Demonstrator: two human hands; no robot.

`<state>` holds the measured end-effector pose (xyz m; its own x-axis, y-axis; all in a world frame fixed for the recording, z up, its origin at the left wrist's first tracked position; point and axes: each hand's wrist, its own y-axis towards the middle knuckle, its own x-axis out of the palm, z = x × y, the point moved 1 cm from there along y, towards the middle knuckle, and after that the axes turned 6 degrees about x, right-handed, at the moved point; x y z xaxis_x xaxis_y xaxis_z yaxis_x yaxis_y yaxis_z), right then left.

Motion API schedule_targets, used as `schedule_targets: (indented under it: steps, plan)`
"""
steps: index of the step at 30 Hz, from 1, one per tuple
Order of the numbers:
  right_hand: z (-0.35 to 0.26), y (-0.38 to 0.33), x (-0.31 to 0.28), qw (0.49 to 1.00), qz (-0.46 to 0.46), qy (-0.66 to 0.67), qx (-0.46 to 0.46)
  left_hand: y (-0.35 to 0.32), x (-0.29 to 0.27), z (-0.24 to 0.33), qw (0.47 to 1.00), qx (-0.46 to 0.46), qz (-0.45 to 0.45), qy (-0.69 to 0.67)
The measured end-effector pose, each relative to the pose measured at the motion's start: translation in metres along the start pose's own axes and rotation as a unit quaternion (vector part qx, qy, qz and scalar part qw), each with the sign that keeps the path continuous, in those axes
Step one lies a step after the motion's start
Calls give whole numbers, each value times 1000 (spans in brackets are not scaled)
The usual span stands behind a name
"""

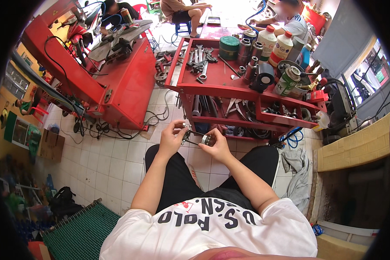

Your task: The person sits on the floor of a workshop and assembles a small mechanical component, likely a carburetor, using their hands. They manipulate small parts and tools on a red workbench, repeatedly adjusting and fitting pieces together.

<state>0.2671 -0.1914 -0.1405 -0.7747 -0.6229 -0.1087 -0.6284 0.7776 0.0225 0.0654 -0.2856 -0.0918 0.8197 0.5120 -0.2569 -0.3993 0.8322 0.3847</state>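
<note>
In front of my knees, my left hand [170, 139] pinches a small dark metal part [187, 135] between thumb and fingers. My right hand [217, 148] is closed round a silver, ring-shaped metal part [205, 139], its thumb underneath. A thin dark rod [194, 142] spans the gap between the two hands. Whether these pieces are joined as one, I cannot tell. Both hands hang in the air above the tiled floor, just short of a red tool cart [229, 89].
Wrenches [199, 56], metal cylinders, bottles [281, 47] and a green can [287, 81] crowd the cart's top. A red machine [128, 82] stands left, cables [112, 128] at its base. Grey cloth [295, 171] lies right. Other people sit beyond the cart.
</note>
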Motion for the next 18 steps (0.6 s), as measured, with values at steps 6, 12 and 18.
schedule_targets:
  steps: [6,12,18]
  plan:
    - [0,-1,-1,1000,3,7,-2,2,-5,3,999,-24,-26,3]
    - [0,-2,0,1000,6,-8,-7,-1,-9,5,999,-20,-19,20]
    - [8,-1,2,1000,2,-20,-15,-2,-16,10,998,-12,-44,32]
